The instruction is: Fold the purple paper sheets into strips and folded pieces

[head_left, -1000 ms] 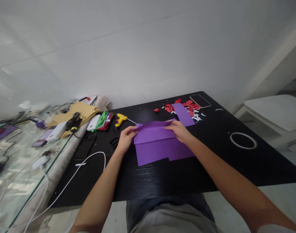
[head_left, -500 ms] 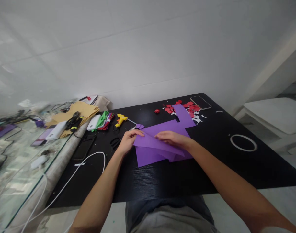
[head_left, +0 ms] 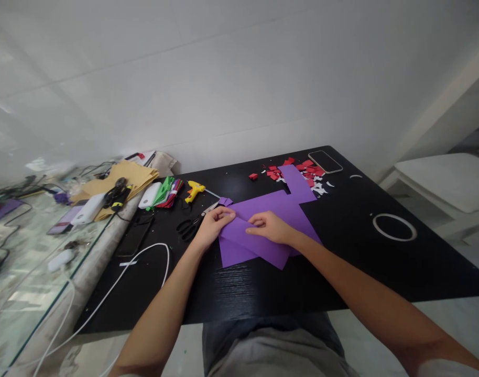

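Observation:
My left hand (head_left: pixel 215 225) pinches the left corner of a folded piece of purple paper (head_left: pixel 263 247). Along the upper edge of that piece, my right hand (head_left: pixel 274 228) has its thumb and bent fingers closed on the paper. The piece lies slantwise over larger purple sheets (head_left: pixel 233 256) on the black table (head_left: pixel 239 293). Scissors (head_left: pixel 187 228) with black handles lie just left of my left hand, their blades partly hidden behind it. Beyond that hand sits a small folded purple piece (head_left: pixel 225 201).
A yellow glue gun (head_left: pixel 194 191) lies at the back, beside bundled coloured strips (head_left: pixel 169 192). Another purple strip (head_left: pixel 298 184) overlaps red scraps (head_left: pixel 309 172) near a phone (head_left: pixel 325 162). To the right is a pale ring (head_left: pixel 394 228); a white cable (head_left: pixel 117 283) loops at left.
The purple piece has turned flatter, its lower right corner now pointing towards me. My right hand's straight fingers have bent onto its edge; my left hand keeps its corner.

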Demonstrator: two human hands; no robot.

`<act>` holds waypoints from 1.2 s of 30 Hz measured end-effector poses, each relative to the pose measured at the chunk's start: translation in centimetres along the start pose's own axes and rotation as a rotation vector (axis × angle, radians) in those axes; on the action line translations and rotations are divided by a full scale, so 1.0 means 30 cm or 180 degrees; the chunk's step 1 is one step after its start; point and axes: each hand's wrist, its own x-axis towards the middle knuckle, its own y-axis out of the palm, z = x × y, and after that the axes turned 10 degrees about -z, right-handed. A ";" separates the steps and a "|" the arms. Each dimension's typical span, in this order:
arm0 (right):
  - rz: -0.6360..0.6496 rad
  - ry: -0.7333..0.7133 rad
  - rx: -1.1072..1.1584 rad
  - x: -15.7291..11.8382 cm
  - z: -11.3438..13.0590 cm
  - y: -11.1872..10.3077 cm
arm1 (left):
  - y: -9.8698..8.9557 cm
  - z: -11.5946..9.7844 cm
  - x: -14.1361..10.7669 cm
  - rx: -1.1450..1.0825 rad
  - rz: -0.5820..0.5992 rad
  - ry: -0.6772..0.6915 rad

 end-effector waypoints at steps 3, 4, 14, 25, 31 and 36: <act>-0.0022 -0.0098 -0.0090 -0.005 -0.002 0.007 | 0.015 -0.003 -0.010 0.0050 0.0023 0.0019; -0.0048 -0.0164 -0.0136 -0.006 -0.001 0.008 | 0.017 -0.006 -0.011 0.0038 0.0023 0.0035; -0.0063 -0.0273 -0.0120 -0.009 -0.011 0.015 | 0.023 -0.001 -0.020 0.0246 0.0246 -0.0015; -0.0124 -0.0120 -0.0043 0.012 0.022 -0.068 | -0.077 -0.022 0.049 -0.0775 -0.0927 -0.0423; -0.0298 0.0179 0.0551 0.023 0.027 -0.093 | -0.095 -0.013 0.071 -0.1120 -0.1250 -0.0429; -0.0567 0.0118 0.0808 0.033 0.025 -0.096 | -0.096 0.005 0.078 -0.1203 -0.1286 -0.0352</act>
